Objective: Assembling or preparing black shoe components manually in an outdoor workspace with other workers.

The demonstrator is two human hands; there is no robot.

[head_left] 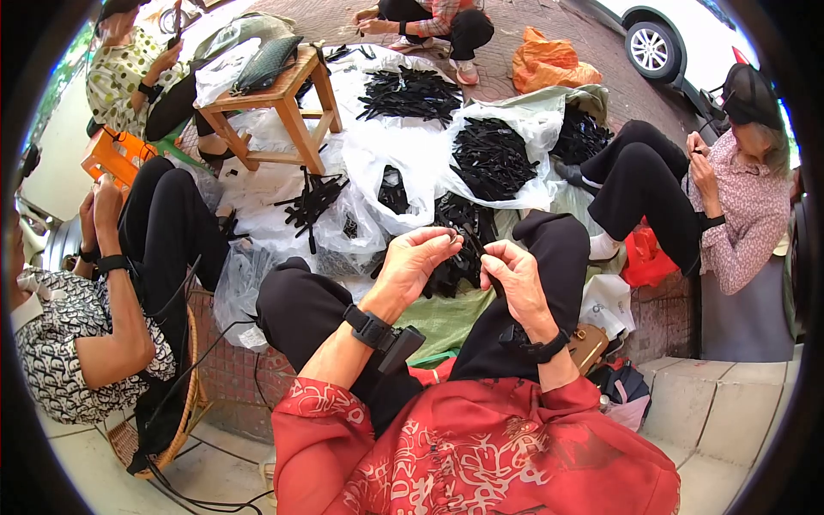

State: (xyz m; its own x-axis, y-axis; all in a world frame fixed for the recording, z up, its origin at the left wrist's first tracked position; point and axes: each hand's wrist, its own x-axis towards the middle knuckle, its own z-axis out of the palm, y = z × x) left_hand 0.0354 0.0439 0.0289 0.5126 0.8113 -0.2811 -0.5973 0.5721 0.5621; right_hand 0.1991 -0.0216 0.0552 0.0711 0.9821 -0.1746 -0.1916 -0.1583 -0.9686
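Above my lap, my left hand (414,264) is closed, thumb and forefinger pinched on a small dark thing (453,237) too small to name. A short gap to the right, my right hand (518,280) is closed in a pinch as well; what its fingertips hold, if anything, I cannot make out. Just beyond both hands lies a heap of thin black strips (463,225), partly hidden by my left hand. Farther off, similar black strips (493,161) fill an open clear plastic bag (542,163).
A wooden stool (296,103) holding a dark bag (268,65) stands among plastic sheets at the far left. Co-workers sit at left (94,343) and right (747,189), with others farther back. An orange sack (554,64) lies at the back; a brown bag (588,346) rests by my right knee.
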